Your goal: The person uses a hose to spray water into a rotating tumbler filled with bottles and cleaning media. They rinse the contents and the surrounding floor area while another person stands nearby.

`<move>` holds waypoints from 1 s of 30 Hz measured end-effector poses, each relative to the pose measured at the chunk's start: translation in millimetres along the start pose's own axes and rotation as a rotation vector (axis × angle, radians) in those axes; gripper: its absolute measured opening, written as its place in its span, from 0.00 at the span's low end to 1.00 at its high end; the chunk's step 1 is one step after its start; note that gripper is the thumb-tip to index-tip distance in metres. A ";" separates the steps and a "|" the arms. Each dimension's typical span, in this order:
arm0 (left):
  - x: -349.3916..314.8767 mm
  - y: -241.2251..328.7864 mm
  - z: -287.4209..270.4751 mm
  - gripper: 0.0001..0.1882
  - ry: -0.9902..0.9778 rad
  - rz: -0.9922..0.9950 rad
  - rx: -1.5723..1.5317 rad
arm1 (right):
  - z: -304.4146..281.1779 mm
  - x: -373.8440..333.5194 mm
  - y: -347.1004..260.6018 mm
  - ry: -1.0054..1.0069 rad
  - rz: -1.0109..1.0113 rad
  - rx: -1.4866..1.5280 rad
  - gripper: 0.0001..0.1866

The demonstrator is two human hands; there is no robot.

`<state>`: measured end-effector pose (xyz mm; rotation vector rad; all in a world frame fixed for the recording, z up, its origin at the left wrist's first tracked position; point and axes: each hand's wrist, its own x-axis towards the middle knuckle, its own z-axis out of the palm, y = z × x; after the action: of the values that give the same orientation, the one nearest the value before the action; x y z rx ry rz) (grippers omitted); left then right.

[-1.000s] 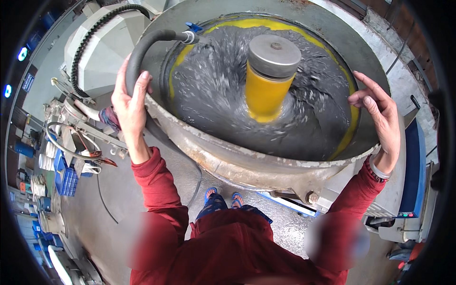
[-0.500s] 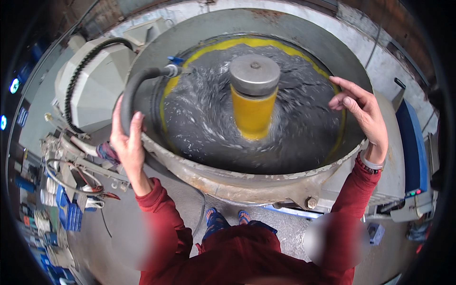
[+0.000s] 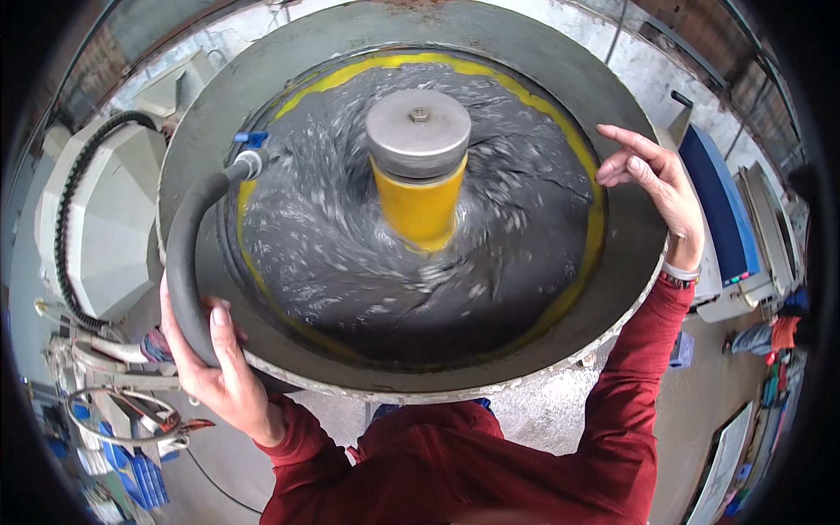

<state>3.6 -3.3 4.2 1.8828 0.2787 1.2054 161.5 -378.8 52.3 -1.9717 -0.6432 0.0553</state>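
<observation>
A large round metal tub (image 3: 560, 360) is in front of me, with dark grey material (image 3: 350, 280) swirling inside a yellow liner ring. A yellow column (image 3: 424, 206) with a round metal cap (image 3: 418, 127) stands at its centre. My left hand (image 3: 219, 372) is at the tub's near-left rim, closed around a thick grey hose (image 3: 186, 254). That hose arches over the rim, its end fitting, beside a blue valve handle (image 3: 251, 139), pointing in over the material. At the right rim, my right hand (image 3: 652, 184) is raised with fingers apart, holding nothing.
A pale faceted machine housing (image 3: 114, 210) with a black corrugated hose stands at the left. Blue plastic baskets (image 3: 136, 472) sit lower left. Right of the tub is a blue machine panel (image 3: 716, 201). Another person (image 3: 757, 337) is far right.
My view has moved farther over the tub, hiding my feet. The hose end and my left hand sit nearer me relative to the column. The right hand keeps its pose; the material swirls on.
</observation>
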 end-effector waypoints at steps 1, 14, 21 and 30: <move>0.2 0.1 0.3 0.22 0.002 0.013 -0.005 | -0.4 0.0 0.2 0.004 0.012 0.004 0.25; 0.5 -4.1 -4.3 0.23 -0.047 -0.001 0.010 | 0.9 -0.2 -0.3 0.005 0.054 0.011 0.25; 0.0 -5.9 -4.4 0.22 -0.039 0.011 0.011 | -0.8 0.3 3.4 -0.079 0.000 0.072 0.23; 2.1 -4.6 -4.9 0.22 -0.042 0.023 0.024 | 1.4 -1.3 3.4 -0.178 -0.096 -0.005 0.24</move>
<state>1.7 3.3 2.8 1.9343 0.2507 1.1815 161.4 -379.4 48.5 -1.9523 -0.8541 0.1715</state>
